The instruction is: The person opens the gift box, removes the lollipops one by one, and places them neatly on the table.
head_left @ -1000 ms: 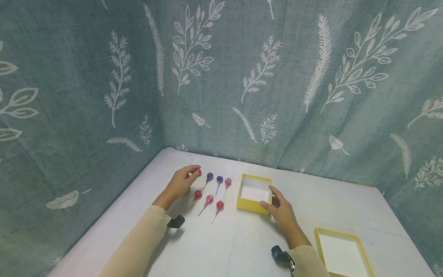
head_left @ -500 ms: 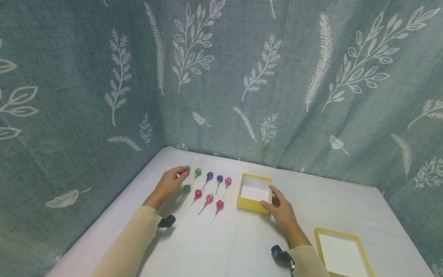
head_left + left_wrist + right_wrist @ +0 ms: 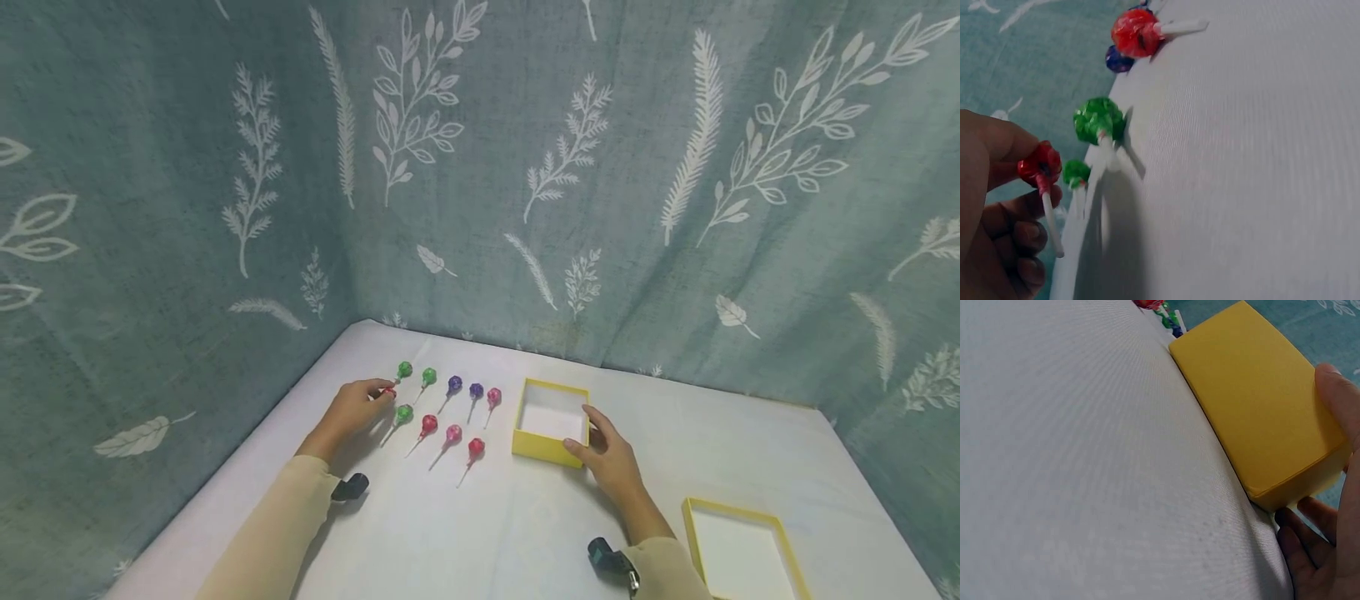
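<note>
My left hand (image 3: 348,417) pinches a red-wrapped lollipop (image 3: 1040,165) by its head between thumb and index finger, its white stick pointing down in the left wrist view. Just beyond it, two green lollipops (image 3: 405,369) (image 3: 429,377) lie in the back row, with a third green lollipop (image 3: 404,414) in the front row, close by the hand. My right hand (image 3: 611,454) grips the near right corner of an open yellow box (image 3: 547,448) with a white inside. In the right wrist view, the thumb lies against the box's yellow wall (image 3: 1260,400), with fingers around the corner.
Two purple lollipops (image 3: 454,384) (image 3: 476,390) and a pink lollipop (image 3: 494,397) continue the back row. The front row also has red (image 3: 428,425) and pink lollipops (image 3: 453,433). A shallow yellow-rimmed lid (image 3: 742,550) lies at the right front. A patterned curtain (image 3: 480,208) borders the white table.
My left hand has moved left and slightly nearer with the red lollipop, uncovering the green lollipops. The right hand and the box have stayed in place.
</note>
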A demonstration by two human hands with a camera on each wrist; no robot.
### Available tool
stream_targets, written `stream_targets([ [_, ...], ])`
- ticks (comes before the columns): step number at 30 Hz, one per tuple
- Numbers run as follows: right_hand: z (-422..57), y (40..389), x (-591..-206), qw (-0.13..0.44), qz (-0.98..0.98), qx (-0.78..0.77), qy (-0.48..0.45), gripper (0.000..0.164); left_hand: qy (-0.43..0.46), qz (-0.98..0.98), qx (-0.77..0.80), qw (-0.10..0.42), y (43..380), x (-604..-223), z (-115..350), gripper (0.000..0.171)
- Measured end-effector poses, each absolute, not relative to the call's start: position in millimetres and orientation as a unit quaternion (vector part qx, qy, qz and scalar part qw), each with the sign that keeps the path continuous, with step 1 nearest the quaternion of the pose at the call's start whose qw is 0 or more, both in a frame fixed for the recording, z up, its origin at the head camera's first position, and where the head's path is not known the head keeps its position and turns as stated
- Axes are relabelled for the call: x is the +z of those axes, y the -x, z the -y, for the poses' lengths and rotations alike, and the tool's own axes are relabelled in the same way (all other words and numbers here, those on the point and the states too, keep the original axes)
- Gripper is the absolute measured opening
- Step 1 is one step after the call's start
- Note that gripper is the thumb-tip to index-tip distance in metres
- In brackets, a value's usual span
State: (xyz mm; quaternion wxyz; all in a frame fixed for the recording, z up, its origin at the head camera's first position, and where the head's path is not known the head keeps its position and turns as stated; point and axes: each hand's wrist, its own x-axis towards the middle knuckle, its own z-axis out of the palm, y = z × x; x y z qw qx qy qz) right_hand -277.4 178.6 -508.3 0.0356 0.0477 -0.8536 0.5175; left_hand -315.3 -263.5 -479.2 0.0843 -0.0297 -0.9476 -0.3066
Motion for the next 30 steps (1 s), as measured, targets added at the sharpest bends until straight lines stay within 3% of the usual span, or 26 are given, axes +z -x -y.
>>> stream_targets([
  [30, -182, 271, -503, 0.036, 0.846, 0.53, -0.044, 0.083, 0.022, 0.957, -0.289, 0.028, 317, -484, 277, 0.038],
])
